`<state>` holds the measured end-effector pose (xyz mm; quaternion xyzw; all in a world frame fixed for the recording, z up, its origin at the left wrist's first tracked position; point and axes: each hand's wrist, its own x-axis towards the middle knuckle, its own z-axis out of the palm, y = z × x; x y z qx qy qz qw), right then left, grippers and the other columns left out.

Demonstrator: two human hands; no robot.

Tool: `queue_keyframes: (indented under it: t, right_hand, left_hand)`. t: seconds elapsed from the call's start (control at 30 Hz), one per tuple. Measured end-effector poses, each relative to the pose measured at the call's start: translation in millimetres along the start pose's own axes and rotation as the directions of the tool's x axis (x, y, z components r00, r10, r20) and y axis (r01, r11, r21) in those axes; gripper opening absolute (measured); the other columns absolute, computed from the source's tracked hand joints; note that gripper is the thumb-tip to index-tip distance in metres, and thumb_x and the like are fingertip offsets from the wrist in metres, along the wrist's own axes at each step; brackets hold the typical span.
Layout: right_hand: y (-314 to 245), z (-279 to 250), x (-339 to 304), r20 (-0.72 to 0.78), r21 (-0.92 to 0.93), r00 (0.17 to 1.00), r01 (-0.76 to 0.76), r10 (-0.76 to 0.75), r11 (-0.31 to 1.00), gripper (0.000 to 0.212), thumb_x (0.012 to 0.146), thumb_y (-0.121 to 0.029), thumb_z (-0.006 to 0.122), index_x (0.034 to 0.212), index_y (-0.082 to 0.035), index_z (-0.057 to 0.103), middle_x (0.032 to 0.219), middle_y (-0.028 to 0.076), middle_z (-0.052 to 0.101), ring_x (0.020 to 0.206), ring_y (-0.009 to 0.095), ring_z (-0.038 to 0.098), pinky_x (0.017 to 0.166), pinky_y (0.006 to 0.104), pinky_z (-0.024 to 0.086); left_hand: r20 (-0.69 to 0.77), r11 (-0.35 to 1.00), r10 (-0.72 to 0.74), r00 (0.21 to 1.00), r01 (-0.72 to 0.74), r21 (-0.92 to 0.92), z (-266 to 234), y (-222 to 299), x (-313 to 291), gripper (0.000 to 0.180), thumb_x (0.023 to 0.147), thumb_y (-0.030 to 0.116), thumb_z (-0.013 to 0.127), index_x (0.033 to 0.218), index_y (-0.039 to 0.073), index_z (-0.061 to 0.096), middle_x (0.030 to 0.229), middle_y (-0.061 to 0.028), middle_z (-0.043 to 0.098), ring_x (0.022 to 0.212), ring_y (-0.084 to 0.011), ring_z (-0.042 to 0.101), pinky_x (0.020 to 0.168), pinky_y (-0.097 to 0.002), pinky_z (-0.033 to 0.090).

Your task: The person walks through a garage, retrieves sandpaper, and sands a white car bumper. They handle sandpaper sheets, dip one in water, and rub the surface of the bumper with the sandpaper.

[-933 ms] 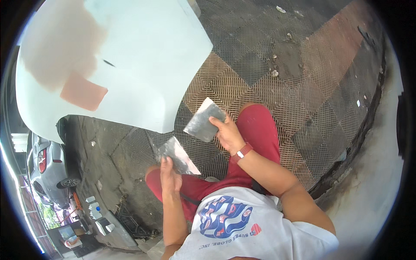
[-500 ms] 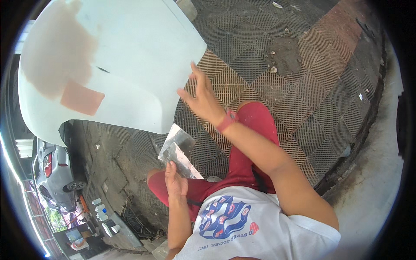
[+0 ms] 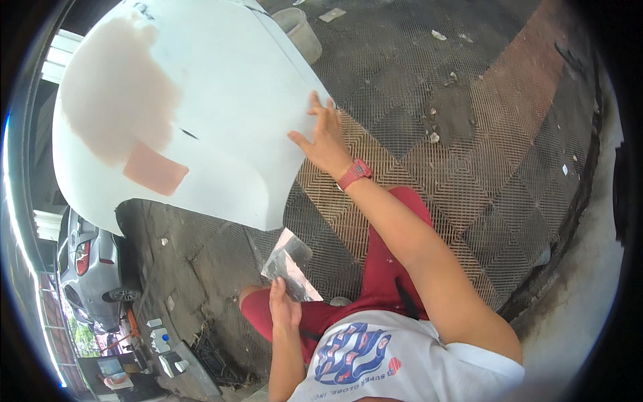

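My left hand (image 3: 284, 305) pinches overlapping flat metal putty spreaders (image 3: 293, 258) by their near edge, with pinkish putty smeared on them. They are held low, just below the near corner of a large white car body panel (image 3: 228, 134). My right hand (image 3: 327, 139) has its fingers spread at the panel's right edge, the fingertips over its surface; whether they press on it is hard to tell. A wide brownish sanded area (image 3: 120, 90) and a pink putty patch (image 3: 155, 169) mark the panel's left side. Beside them is a short dark mark (image 3: 189, 134).
Grated floor tiles (image 3: 462, 181) lie around me, with debris on the right near a concrete kerb (image 3: 583, 268). A pale bucket (image 3: 298, 37) stands behind the panel. A silver car (image 3: 90, 268) and several bottles (image 3: 159, 335) are at the left.
My right hand has come up to the panel's edge. The whole view has shifted, so the panel sits farther right and lower in it. My left hand still holds the putty spreaders.
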<state>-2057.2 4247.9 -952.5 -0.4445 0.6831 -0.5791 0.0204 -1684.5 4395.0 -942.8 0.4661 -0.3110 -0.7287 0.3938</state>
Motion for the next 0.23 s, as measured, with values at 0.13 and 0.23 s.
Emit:
queue_keyframes:
  t: [0.13,0.23]
  right_hand:
    - [14.8,1.0,14.5,-0.046,0.158,0.976,-0.203,0.212,0.966,0.080,0.098,-0.052,0.071,0.146,0.000,0.033,0.164,0.037,0.030,0.157,0.059,0.015,0.127,0.0665,0.016]
    - [5.1,-3.3,38.5,-0.071,0.249,0.979,-0.168,0.191,0.954,0.078,0.099,-0.056,0.069,0.143,-0.001,0.036,0.166,0.037,0.026,0.157,0.059,0.013,0.127,0.0662,0.017]
  left_hand:
    - [-0.015,1.000,0.010,1.000,-0.010,-0.017,-6.1,-1.7,1.9,0.038,0.110,0.023,0.060,0.144,0.006,0.057,0.133,-0.0059,0.069,0.118,-0.0225,0.067,0.103,-0.0434,0.056]
    - [0.013,0.999,0.030,0.999,-0.029,-0.013,-3.2,-2.5,3.7,0.047,0.108,0.024,0.062,0.151,0.007,0.052,0.140,-0.0066,0.066,0.126,-0.0242,0.065,0.108,-0.0456,0.054]
